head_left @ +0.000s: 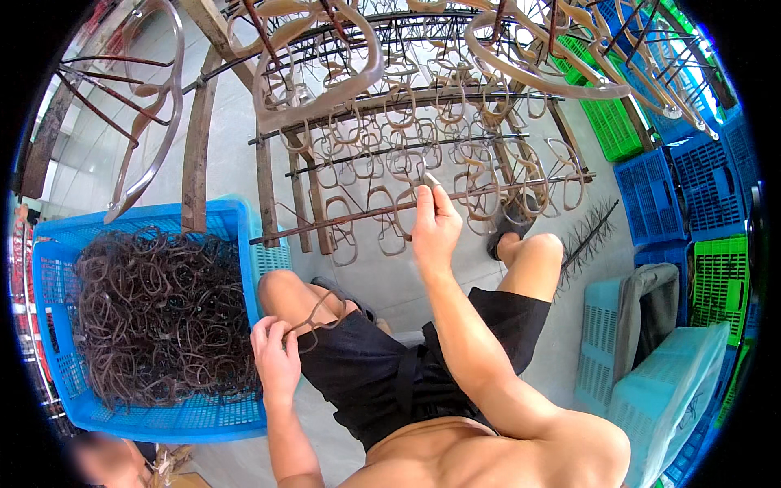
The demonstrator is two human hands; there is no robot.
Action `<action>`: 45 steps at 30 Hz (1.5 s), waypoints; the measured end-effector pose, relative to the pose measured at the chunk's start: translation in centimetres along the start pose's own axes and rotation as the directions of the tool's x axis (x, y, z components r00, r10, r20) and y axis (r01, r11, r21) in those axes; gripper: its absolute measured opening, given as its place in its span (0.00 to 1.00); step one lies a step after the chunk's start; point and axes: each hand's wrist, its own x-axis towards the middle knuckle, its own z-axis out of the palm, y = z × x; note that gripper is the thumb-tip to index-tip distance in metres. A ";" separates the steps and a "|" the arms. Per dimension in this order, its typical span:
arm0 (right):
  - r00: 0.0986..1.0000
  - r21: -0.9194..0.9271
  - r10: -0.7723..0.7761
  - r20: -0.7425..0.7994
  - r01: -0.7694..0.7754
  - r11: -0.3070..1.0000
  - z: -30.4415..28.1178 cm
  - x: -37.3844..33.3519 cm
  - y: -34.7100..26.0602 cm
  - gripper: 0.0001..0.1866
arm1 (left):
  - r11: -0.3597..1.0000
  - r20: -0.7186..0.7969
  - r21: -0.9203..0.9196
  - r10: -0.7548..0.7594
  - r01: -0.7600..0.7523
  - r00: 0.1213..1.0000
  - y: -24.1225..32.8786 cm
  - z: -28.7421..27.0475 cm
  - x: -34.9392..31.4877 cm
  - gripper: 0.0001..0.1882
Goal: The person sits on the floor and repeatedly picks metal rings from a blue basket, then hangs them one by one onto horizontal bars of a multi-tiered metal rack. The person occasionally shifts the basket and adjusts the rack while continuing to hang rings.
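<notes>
My left hand (277, 358), beside the rim of a blue basket, is closed on a dark brown eyeglass frame (315, 319). That frame sticks out over my thigh. In front of me, my right hand (437, 224) is raised at the lowest bar of a rack, its thumb and fingers pinched together. A small pale tip (431, 178) shows at those fingers; what they hold cannot be made out. Many translucent brownish eyeglass frames (380, 203) hang from the rack's bars (358, 218) around this hand.
A blue plastic basket (254, 325) heaped with dark eyeglass frames (163, 317) stands at my left. Wooden posts (196, 154) carry the rack. Large hanging frames (370, 61) are close overhead. Blue and green crates (651, 195) are stacked right, near a spiky rod (587, 240). Another person (110, 459) is at lower left.
</notes>
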 end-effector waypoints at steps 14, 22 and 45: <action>0.996 -0.100 -0.093 -0.010 0.092 0.991 -0.4 0.4 -0.1 0.11 | 0.332 0.201 -0.903 -0.233 0.272 0.952 1.4 2.7 0.6 0.06; 0.999 -0.157 -0.046 -0.024 0.042 0.987 -1.1 0.9 -0.1 0.12 | 0.334 0.205 -0.909 -0.160 0.249 0.966 3.5 2.7 1.8 0.06; 0.999 -0.090 -0.035 -0.030 0.032 0.995 -0.6 1.5 0.3 0.11 | 0.271 0.222 -0.933 -0.090 0.238 0.971 4.3 3.8 1.9 0.07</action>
